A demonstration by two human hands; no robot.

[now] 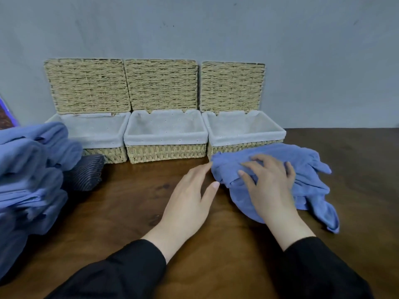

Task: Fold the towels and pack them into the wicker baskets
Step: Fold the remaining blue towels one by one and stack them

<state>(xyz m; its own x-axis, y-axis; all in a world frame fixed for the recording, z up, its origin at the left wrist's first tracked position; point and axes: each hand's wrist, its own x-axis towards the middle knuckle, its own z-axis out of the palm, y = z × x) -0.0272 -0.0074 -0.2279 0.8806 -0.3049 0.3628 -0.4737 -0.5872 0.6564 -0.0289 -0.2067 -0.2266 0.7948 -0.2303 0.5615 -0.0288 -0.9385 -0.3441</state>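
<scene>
Black sleeves [121,270], nearest. Right hand [269,182]: fingers spread and slightly bent, resting on crumpled blue towel [306,169] on wooden table [121,212], just before right-most wicker basket [246,134]. Left hand [190,201]: fingers straight, fingertips touching towel's edge. Baskets unfilled, lids up. Step: folding barely started. Next: spread towel flat, locate corners.

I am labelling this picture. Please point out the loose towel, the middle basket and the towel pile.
loose towel [306,160]: head view, on its upper folds.
middle basket [166,151]: head view, on its front wicker wall.
towel pile [32,169]: head view, on its side.
</scene>
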